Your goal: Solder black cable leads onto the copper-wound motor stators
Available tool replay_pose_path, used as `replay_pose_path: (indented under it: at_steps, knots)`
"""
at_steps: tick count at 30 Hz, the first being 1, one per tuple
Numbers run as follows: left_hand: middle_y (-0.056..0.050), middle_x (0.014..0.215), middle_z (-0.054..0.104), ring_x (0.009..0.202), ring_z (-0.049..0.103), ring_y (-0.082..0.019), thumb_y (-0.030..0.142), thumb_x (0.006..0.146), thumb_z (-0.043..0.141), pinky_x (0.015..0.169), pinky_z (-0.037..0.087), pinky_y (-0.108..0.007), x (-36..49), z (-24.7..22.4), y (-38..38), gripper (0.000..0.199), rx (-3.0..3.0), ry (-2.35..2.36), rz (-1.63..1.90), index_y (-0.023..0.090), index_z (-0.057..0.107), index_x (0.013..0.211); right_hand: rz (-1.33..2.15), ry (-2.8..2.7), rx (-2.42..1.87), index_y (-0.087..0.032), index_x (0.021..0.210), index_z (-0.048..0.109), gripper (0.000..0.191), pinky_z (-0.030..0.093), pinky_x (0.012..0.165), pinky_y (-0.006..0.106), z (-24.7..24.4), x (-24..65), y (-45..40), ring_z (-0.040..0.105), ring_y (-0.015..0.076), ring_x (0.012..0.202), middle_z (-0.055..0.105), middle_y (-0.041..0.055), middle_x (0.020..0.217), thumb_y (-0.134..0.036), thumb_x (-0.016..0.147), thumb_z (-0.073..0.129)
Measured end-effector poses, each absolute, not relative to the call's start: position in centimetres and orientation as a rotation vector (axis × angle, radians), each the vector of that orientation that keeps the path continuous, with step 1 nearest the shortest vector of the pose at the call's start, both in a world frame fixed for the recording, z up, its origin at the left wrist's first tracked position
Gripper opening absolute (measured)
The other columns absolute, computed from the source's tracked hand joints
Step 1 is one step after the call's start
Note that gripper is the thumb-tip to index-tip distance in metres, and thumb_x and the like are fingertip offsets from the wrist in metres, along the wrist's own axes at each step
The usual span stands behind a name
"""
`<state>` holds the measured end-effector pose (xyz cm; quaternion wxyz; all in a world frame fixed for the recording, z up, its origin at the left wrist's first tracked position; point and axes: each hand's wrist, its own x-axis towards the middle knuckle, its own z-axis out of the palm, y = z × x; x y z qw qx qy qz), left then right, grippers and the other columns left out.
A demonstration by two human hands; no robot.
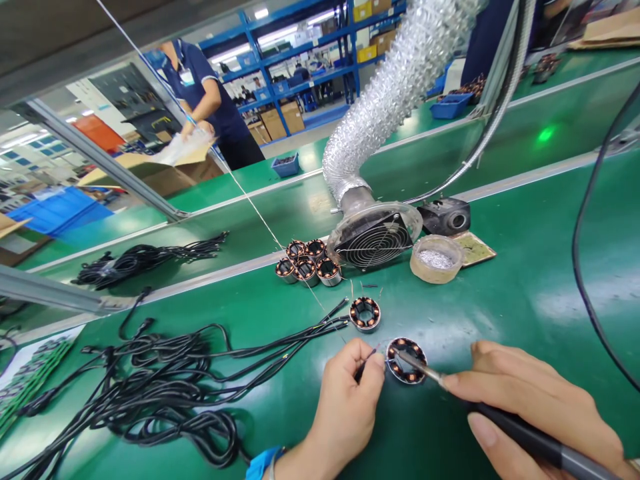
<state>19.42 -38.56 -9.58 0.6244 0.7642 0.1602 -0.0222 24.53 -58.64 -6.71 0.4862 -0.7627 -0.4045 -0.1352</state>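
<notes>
My right hand (pixel 540 400) is closed around the black handle of a soldering iron (pixel 523 430). Its metal tip reaches over a round motor stator (pixel 408 379) with copper windings, which sits on the green bench. At the stator's left edge, my left hand (pixel 347 393) pinches the dark end of a cable (pixel 360 371), thumb and finger pressed together. Whether the wire touches the winding is too small to tell. Just beyond lies a second stator (pixel 365 327), beside the stripped ends of several black cables (pixel 305 339).
Several stators (pixel 306 270) stand grouped by a fume extractor fan (pixel 373 243) with a silver duct (pixel 385 100). A round dish (pixel 436 270) of silvery bits and a soldering iron holder (pixel 447 217) are to its right. Coiled black cables (pixel 185 400) spread leftward. A co-worker (pixel 210 100) handles a carton behind.
</notes>
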Motion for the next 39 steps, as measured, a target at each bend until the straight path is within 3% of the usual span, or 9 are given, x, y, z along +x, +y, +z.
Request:
replay_pose_path:
  at_steps: [3, 8, 13, 18, 22, 25, 29, 34, 39]
  knots:
    - [0.006, 0.059, 0.034, 0.058, 0.029, -0.011, 0.034, 0.092, 0.050, 0.054, 0.024, -0.025, 19.5, -9.6, -38.6, 0.031, 1.747, 0.375, -0.053, 0.020, 0.041, 0.066, -0.428, -0.986, -1.774, -0.021, 0.110, 0.060, 0.033, 0.044, 0.050, 0.032, -7.3, 25.4, -58.1, 0.055, 0.0167, 0.058, 0.059, 0.0024, 0.072, -0.008, 0.080, 0.052]
    - [0.006, 0.058, 0.033, 0.057, 0.028, -0.011, 0.035, 0.091, 0.051, 0.054, 0.024, -0.025, 19.5, -9.7, -38.7, 0.031, 1.735, 0.392, -0.069, 0.020, 0.041, 0.066, -0.838, -0.760, -2.058, -0.022, 0.128, 0.058, 0.042, 0.048, 0.068, 0.032, -8.7, 28.4, -58.2, 0.057, 0.0197, 0.079, 0.058, 0.0078, 0.096, -0.014, 0.086, 0.063]
    - [0.006, 0.058, 0.033, 0.056, 0.028, -0.011, 0.037, 0.091, 0.051, 0.055, 0.025, -0.024, 19.4, -9.7, -38.7, 0.032, 1.739, 0.400, -0.075, 0.020, 0.042, 0.066, -0.620, -0.801, -2.496, -0.020, 0.125, 0.060, 0.036, 0.045, 0.054, 0.030, -10.7, 31.2, -60.2, 0.056, 0.0193, 0.063, 0.055, 0.0037, 0.072, -0.037, 0.100, 0.042]
    - [0.006, 0.058, 0.032, 0.056, 0.027, -0.011, 0.039, 0.091, 0.051, 0.055, 0.025, -0.024, 19.5, -9.6, -38.7, 0.033, 1.730, 0.391, -0.084, 0.020, 0.042, 0.066, -0.513, -0.788, -2.194, -0.021, 0.113, 0.061, 0.019, 0.048, 0.054, 0.023, -10.4, 30.7, -59.9, 0.059, 0.0117, 0.053, 0.062, -0.0010, 0.070, -0.023, 0.097, 0.049]
    - [0.006, 0.058, 0.033, 0.055, 0.027, -0.011, 0.042, 0.090, 0.052, 0.054, 0.026, -0.024, 19.6, -9.5, -38.7, 0.033, 1.724, 0.399, -0.076, 0.020, 0.044, 0.067, -0.379, -1.037, -1.967, -0.022, 0.104, 0.058, 0.014, 0.049, 0.060, 0.024, -8.9, 29.5, -57.6, 0.060, 0.0132, 0.065, 0.064, 0.0004, 0.078, -0.015, 0.092, 0.054]
    - [0.007, 0.056, 0.035, 0.053, 0.028, -0.010, 0.046, 0.089, 0.053, 0.053, 0.026, -0.023, 19.7, -9.5, -38.7, 0.034, 1.687, 0.405, -0.080, 0.019, 0.048, 0.069, -0.193, -1.234, -1.895, -0.020, 0.102, 0.056, 0.016, 0.048, 0.063, 0.028, -8.5, 28.9, -55.9, 0.055, 0.0163, 0.071, 0.061, 0.0019, 0.079, -0.014, 0.087, 0.056]
    - [0.008, 0.050, 0.035, 0.048, 0.026, -0.009, 0.055, 0.084, 0.056, 0.049, 0.022, -0.023, 20.1, -9.2, -38.0, 0.039, 1.542, 0.387, -0.159, 0.019, 0.049, 0.070, -0.185, -1.363, -1.861, -0.019, 0.097, 0.056, 0.023, 0.043, 0.059, 0.027, -8.7, 28.7, -54.1, 0.049, 0.0165, 0.067, 0.056, 0.0018, 0.074, -0.006, 0.083, 0.044]
    - [0.007, 0.056, 0.042, 0.053, 0.031, -0.008, 0.039, 0.068, 0.074, 0.052, 0.025, -0.021, 20.6, -8.3, -36.5, 0.031, 1.555, 0.315, -0.294, 0.017, 0.052, 0.071, -0.224, -1.367, -1.857, -0.019, 0.093, 0.054, 0.023, 0.041, 0.057, 0.026, -9.1, 28.7, -53.6, 0.046, 0.0158, 0.063, 0.053, 0.0011, 0.071, -0.004, 0.080, 0.040]
    - [0.004, 0.059, 0.047, 0.056, 0.034, -0.009, 0.036, 0.074, 0.071, 0.055, 0.028, -0.021, 20.7, -8.4, -36.6, 0.024, 1.554, 0.304, -0.333, 0.014, 0.060, 0.072, -0.238, -1.356, -1.800, -0.019, 0.096, 0.054, 0.022, 0.042, 0.060, 0.027, -9.9, 28.8, -54.3, 0.048, 0.0156, 0.066, 0.054, 0.0014, 0.073, -0.004, 0.085, 0.043]
